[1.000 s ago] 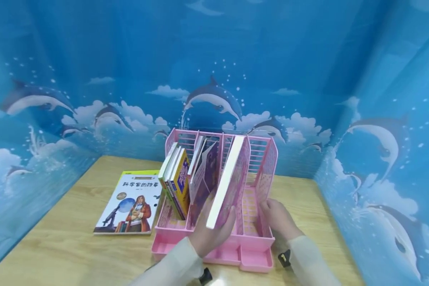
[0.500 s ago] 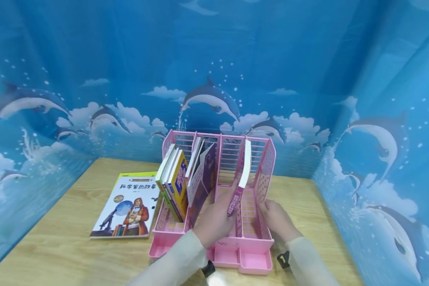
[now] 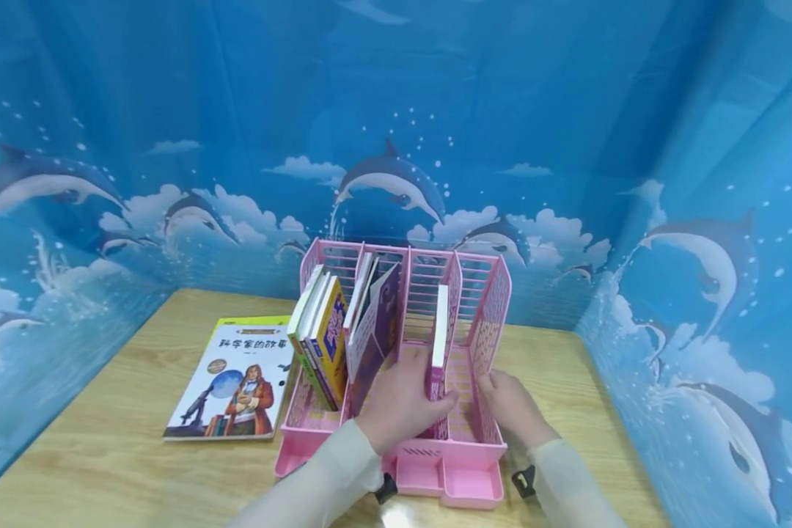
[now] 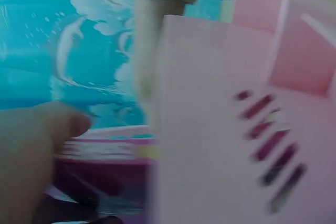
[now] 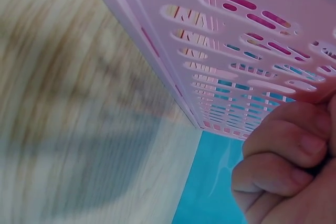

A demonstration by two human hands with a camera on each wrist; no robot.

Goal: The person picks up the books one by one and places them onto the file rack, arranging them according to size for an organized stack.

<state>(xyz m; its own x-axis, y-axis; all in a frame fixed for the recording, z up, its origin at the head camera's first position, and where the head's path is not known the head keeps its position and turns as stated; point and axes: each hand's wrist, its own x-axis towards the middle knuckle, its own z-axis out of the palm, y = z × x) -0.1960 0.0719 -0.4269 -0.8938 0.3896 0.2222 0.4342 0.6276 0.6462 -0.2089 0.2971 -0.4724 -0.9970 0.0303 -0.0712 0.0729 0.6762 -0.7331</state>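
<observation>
My left hand [image 3: 402,403] pinches a book [image 3: 439,330] with a purple spine and white page edges, its thumb across the spine. The book stands upright in the third compartment from the left of the pink book rack [image 3: 442,446], against the divider on its right. In the left wrist view the thumb [image 4: 63,121] lies by the purple book spine [image 4: 105,150]; the book's lower end is behind the rack's front. My right hand [image 3: 515,407] grips the front edge of the rack's right side wall. The right wrist view shows its curled fingers [image 5: 283,156] beside the slotted wall [image 5: 236,51].
Several books [image 3: 323,334] lean in the leftmost compartment, and a dark purple book [image 3: 376,330] with others in the second. A white-covered book [image 3: 237,381] lies flat on the wooden table [image 3: 105,425], over a yellow-green edge. Blue dolphin curtain [image 3: 396,95] surrounds the table.
The left hand has brought the book rightward and down into the third compartment, turning it from tilted to upright against the divider. The right hand has stayed at the rack's right wall.
</observation>
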